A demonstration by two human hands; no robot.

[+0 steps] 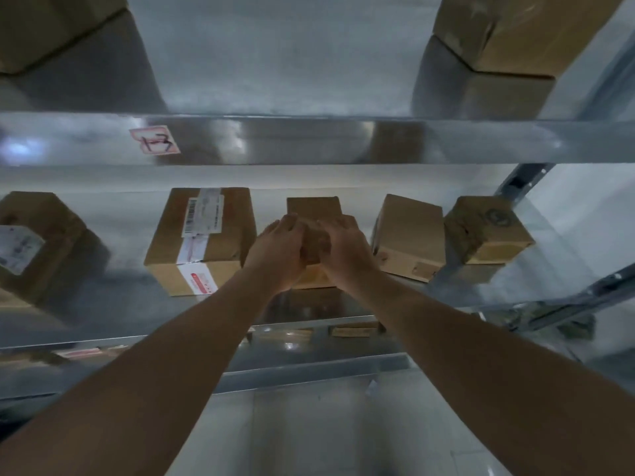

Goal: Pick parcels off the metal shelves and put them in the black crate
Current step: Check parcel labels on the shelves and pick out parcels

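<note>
- Two hands are reaching into the middle metal shelf (113, 304), both closing on one small brown parcel (313, 209) in the centre of the row.
- Left hand (276, 252) is wrapping the parcel's left side, fingers curling over its top edge.
- Right hand (345, 245) is gripping the right side the same way; both grips are clamped on the box.
- Parcel is sitting on the shelf surface, or just off it; cannot tell which.
- Labelled parcel (202, 238) with barcode sticker and tape is lying just left of the held one.
- Plain carton (409, 237) is sitting just right of it, a tilted box (486, 230) further right.
- Another labelled box (32, 242) is sitting at the far left of the same shelf.
- Upper shelf is carrying a carton at left (51, 25) and a carton at right (508, 32).
- Handwritten tag (154, 140) is sticking on the front beam (343, 140) of the upper shelf.
- Black crate is out of view.
</note>
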